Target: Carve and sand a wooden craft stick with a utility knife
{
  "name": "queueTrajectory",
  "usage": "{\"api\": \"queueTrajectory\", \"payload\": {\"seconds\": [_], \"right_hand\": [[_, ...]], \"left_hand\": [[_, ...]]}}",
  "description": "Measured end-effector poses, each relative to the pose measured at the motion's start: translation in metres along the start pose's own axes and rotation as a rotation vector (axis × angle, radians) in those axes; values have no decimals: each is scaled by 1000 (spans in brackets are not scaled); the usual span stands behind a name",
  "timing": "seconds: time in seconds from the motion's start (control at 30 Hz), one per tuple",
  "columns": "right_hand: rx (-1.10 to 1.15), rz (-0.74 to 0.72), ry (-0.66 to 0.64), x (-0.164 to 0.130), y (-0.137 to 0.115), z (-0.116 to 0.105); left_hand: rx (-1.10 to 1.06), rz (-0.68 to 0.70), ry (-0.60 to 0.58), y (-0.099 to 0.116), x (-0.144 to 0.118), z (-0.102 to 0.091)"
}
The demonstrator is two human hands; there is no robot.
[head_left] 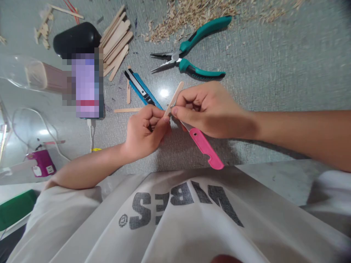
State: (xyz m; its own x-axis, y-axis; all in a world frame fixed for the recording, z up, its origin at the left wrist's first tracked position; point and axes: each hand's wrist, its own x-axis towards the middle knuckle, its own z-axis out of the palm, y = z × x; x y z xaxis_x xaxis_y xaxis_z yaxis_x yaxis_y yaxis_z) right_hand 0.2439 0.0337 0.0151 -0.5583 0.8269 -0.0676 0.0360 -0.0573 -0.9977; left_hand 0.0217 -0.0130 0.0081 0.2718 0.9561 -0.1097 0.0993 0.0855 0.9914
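Observation:
My left hand (145, 129) pinches the lower end of a thin wooden stick (175, 95) that slants up to the right. My right hand (208, 109) grips a pink-handled knife (205, 148); its handle juts down and right out of the fist, and its blade is hidden at the stick between my fingertips. The thumb of that hand presses against the stick. Both hands meet above the grey floor, just in front of my white shirt.
A blue utility knife (142, 89) lies just beyond my left hand. Teal-handled pliers (192, 54) and wood shavings (192, 14) lie farther off. A pile of sticks (116, 40), a phone (87, 86), a black case (76, 38) and a purple charger (41, 162) with cable are at the left.

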Motion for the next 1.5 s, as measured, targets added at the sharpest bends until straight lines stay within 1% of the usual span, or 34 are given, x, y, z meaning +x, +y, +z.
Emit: {"api": "queueTrajectory", "payload": {"seconds": [0.17,0.3,0.43,0.63,0.73,0.83,1.03,1.13,1.33,1.5], "right_hand": [[28,31,-29,1,-1,-2],[61,54,-49,0,0,-2],[94,64,-29,-1,1,2],[77,69,-36,-3,2,4],[87,64,-40,-3,4,3],[101,50,-45,-2,4,2],[169,51,-115,3,0,0],[157,47,-97,2,0,0],[90,50,-4,-2,3,3],[45,52,-17,0,1,3]], "left_hand": [[3,1,6,0,0,0],[-35,2,-22,2,2,-1],[-95,0,-48,0,4,-1],[-162,-5,-155,-5,4,-4],[-188,-5,-186,-8,5,-6],[-207,-3,-185,-10,6,-8],[-197,21,-174,-11,6,-8],[-179,15,-155,-10,6,-7],[-140,50,-112,-8,5,-4],[-72,61,-63,-12,1,-2]]}}
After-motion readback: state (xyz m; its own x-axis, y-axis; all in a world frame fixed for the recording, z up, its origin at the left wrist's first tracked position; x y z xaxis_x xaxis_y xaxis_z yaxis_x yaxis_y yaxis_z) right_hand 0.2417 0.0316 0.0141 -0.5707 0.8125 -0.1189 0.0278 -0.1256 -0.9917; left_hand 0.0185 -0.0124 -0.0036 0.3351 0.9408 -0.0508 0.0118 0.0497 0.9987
